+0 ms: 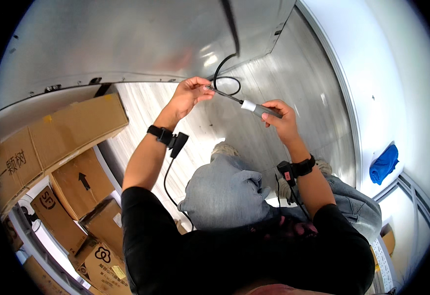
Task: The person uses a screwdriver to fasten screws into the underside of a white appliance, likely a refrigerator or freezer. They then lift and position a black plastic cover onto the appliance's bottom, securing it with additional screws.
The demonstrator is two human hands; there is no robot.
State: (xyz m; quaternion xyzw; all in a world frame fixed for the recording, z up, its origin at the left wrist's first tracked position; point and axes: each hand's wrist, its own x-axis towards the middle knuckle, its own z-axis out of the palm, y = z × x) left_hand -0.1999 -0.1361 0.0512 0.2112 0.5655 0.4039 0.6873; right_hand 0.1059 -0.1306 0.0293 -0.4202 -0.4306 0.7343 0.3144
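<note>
My right hand (280, 118) grips the grey handle of a slim rod-like tool (260, 110) with a white collar near its front. My left hand (189, 94) pinches the thin metal tip end of the same tool, where a black cable (223, 78) loops away and runs up toward the metal wall. Both hands are raised in front of me above the metal floor. Each wrist wears a black band with a small device and a cord. My knees in grey trousers are below the hands.
Several brown cardboard boxes (53, 142) are stacked at the left. A shiny metal wall (126, 39) curves across the top, and a ribbed metal floor (303, 73) lies beneath. A blue cloth (384, 164) hangs on the white frame at the right.
</note>
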